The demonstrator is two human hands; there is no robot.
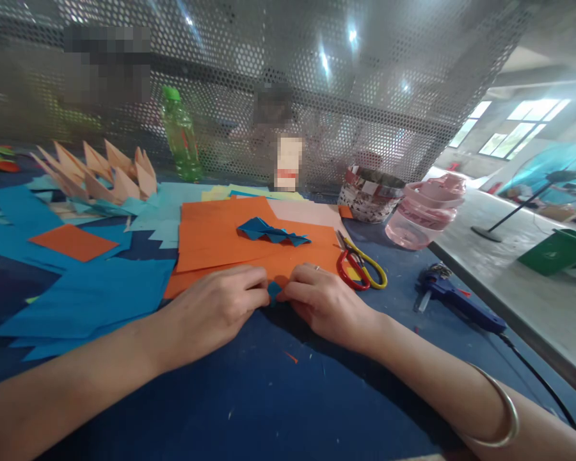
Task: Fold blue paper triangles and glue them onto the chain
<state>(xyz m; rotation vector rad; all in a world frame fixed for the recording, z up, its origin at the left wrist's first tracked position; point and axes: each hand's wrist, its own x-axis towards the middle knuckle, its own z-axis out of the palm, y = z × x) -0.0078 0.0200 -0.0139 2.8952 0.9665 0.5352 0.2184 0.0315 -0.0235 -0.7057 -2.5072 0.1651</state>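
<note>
A small piece of blue paper (274, 292) is pinched between my two hands, just in front of a stack of orange paper (211, 237). My left hand (225, 298) closes on its left side, and the fingertips of my right hand (324, 299) close on its right side. Most of the piece is covered by my fingers, so its folds cannot be made out. Beyond my hands, a folded blue paper strip (273, 232) with a zigzag edge lies on the orange sheets. Red-and-yellow scissors (360, 266) rest beside my right hand.
Blue sheets (91, 294) and a small orange sheet (74, 242) lie left, before a peach folded-paper ring (110, 176). A green bottle (180, 134), patterned basket (369, 195) and pink jug (425, 214) stand behind. At right lies a corded glue gun (461, 301), near the table edge.
</note>
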